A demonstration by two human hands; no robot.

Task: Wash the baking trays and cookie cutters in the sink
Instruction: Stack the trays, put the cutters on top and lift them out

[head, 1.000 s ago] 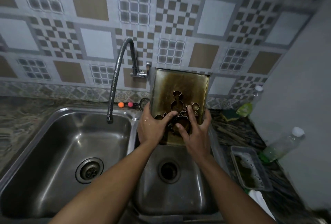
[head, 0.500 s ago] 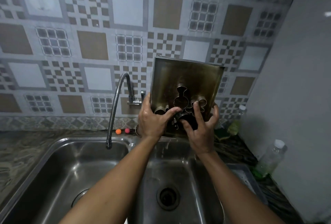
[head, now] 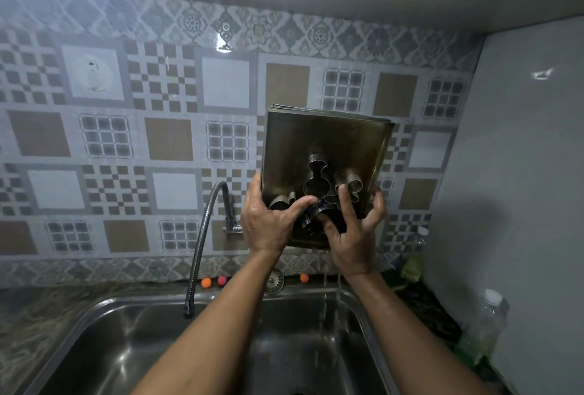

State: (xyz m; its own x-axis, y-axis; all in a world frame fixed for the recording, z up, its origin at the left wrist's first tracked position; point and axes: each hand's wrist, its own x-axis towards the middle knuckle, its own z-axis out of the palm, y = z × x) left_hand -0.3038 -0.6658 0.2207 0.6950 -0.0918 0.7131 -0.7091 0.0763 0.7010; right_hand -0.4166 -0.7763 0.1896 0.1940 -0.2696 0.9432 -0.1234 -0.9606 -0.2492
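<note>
Both hands, the left hand (head: 268, 224) and right hand (head: 350, 236), grip the stacked baking trays (head: 325, 142) upright above the sink (head: 104, 341), pinning cookie cutters (head: 317, 183) against them. Water drips off. Best keep the stack tilted over the basin, thumbs firm, so no cutter slides off.

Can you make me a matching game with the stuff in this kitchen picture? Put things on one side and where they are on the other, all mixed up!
Things:
1. baking trays
2. cookie cutters
3. orange ball
4. clear bottle

Places:
A. on the counter by the right wall
B. on the ledge behind the sink
C. held up above the sink in both hands
D. pressed against the tray face by thumbs and fingers

Pairs: 1-C, 2-D, 3-B, 4-A
</note>
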